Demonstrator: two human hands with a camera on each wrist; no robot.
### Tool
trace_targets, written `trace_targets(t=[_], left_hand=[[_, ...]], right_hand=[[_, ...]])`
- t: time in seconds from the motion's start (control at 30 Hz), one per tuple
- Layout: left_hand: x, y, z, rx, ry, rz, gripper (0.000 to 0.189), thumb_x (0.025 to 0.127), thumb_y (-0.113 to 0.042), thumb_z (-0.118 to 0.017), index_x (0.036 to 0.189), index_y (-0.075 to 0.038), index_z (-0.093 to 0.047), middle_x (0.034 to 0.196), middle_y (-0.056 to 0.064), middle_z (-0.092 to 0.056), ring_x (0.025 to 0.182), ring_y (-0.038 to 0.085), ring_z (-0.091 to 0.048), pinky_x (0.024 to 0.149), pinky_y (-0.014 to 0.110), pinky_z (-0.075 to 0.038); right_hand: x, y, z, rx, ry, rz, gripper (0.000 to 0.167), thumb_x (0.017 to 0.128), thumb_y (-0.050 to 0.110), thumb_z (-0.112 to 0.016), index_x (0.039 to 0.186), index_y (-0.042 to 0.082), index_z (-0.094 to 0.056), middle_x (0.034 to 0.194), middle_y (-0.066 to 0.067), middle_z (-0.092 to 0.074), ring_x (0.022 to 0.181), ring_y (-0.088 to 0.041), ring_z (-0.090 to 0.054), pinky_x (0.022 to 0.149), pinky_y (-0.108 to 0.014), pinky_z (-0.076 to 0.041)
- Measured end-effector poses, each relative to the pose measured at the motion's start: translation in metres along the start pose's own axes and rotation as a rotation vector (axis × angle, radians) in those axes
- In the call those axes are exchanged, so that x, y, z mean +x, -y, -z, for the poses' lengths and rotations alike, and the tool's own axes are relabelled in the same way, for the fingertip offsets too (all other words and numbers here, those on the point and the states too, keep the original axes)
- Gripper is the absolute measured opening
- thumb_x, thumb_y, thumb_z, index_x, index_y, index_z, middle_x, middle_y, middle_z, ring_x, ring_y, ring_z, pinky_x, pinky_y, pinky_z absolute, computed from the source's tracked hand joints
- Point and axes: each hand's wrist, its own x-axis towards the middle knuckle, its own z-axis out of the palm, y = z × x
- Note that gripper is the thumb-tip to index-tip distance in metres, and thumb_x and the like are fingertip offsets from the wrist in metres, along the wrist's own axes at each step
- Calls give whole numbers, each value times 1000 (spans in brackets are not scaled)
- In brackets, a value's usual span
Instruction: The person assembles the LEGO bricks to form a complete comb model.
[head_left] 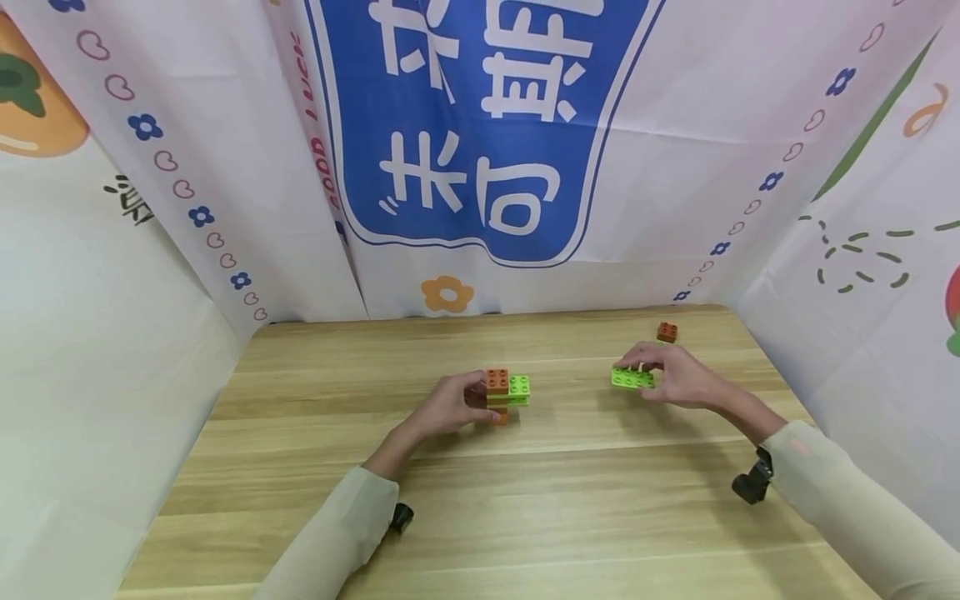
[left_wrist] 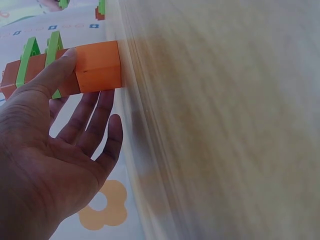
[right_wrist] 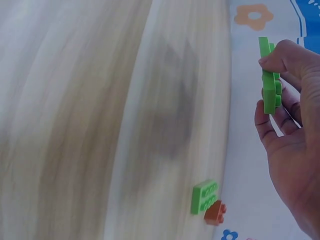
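Note:
In the head view, my left hand [head_left: 448, 406] grips a stack of toy building bricks [head_left: 497, 383], orange and reddish-brown blocks layered with two thin green bricks that stick out to the right. The left wrist view shows the thumb along the side of the stack, near its bright orange end block [left_wrist: 100, 67]. That end is close to the table; whether it touches, I cannot tell. Over to the right, my right hand [head_left: 681, 377] pinches a flat green brick [head_left: 628, 379] between thumb and fingers, held above the table with its studs toward the palm in the right wrist view.
A reddish-brown brick [head_left: 667, 332] lies near the table's far right corner. Beside it is another green brick [right_wrist: 204, 197], mostly hidden by my right hand in the head view. Printed cloth [head_left: 637, 208] hangs behind and beside the wooden table [head_left: 525, 508].

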Motion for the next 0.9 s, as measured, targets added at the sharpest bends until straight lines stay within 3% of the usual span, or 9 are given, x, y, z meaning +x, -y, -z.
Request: trace_targets(t=[0.43, 0.73, 0.9], left_hand=[[1, 0, -2, -5, -2, 14, 33, 87, -15, -89, 114, -14, -71, 110, 3, -76, 97, 14, -69, 88, 35, -60], [1, 0, -1, -5, -2, 20, 34, 87, -17, -90, 115, -15, -71, 111, 1, -76, 97, 13, -69, 88, 34, -60], [1, 0, -1, -12, -1, 28, 34, 87, -16, -90, 115, -16, -71, 110, 1, -76, 96, 13, -69, 87, 34, -60]], right_hand=[[25, 27, -6, 21, 2, 108, 49, 79, -5, -82, 125, 9, -77, 118, -4, -74, 91, -13, -65, 77, -30, -56], [46, 48, -11, -30, -15, 222, 45, 80, 1, -83, 123, 10, -78, 116, -2, -75, 89, -10, -65, 73, -28, -55], [58, 60, -16, -10, -6, 239, 44, 82, 2, -83, 126, 10, -77, 117, -2, -75, 90, -11, -65, 72, -30, -55]])
